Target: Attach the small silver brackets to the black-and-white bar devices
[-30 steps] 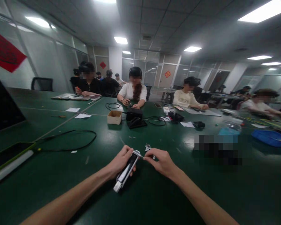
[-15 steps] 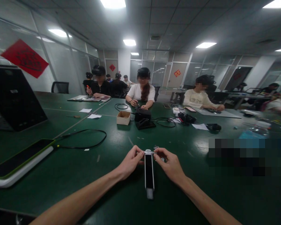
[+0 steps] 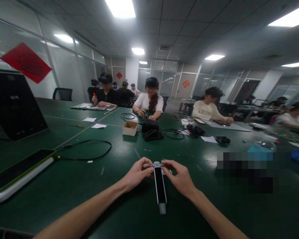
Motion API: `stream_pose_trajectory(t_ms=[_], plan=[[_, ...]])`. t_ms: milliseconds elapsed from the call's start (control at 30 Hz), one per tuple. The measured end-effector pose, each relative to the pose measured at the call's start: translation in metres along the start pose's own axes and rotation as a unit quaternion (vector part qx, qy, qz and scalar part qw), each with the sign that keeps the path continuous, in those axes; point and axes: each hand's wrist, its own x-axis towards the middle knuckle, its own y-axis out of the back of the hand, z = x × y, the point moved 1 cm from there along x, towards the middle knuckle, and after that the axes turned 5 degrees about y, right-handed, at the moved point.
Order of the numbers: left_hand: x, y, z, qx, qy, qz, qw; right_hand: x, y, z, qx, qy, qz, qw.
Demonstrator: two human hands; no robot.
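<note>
A narrow black device with silver edges (image 3: 160, 187) lies on the green table (image 3: 89, 186), its long axis pointing away from me. My left hand (image 3: 137, 172) pinches the far silver end of the device from the left. My right hand (image 3: 180, 177) pinches the same end from the right. Both hands have their fingers closed on that end. A few small metal parts (image 3: 165, 161) lie on the table just beyond my fingers.
A flat black tablet with a green edge (image 3: 20, 171) lies at the left, with a black cable loop (image 3: 89, 149) beside it. A cardboard box (image 3: 130, 128) and a black device (image 3: 150, 130) stand further out. Several people work across the table. A blurred patch sits at the right.
One second ago my left hand held the device slanted off the table; it now lies straight along the table, both hands pinching its far end. My view has turned slightly left.
</note>
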Motion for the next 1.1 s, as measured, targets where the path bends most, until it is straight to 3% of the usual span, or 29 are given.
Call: stream_pose_trajectory(t_ms=[433,700,900,1100], plan=[[0.0,0.002,-0.001,0.055,-0.019,0.019,0.998,0.001,0.004,-0.001,-0.048,0.02,-0.036,0.998],[0.009,0.019,-0.008,0.154,-0.015,0.01,0.988,0.0,0.001,0.003,-0.065,0.045,-0.089,0.993],[0.009,0.029,-0.005,0.362,-0.057,0.026,0.93,0.001,-0.001,0.001,-0.091,0.016,-0.143,0.985],[0.009,0.033,-0.006,0.497,-0.121,0.024,0.859,0.0,-0.004,0.002,-0.147,0.044,-0.163,0.975]])
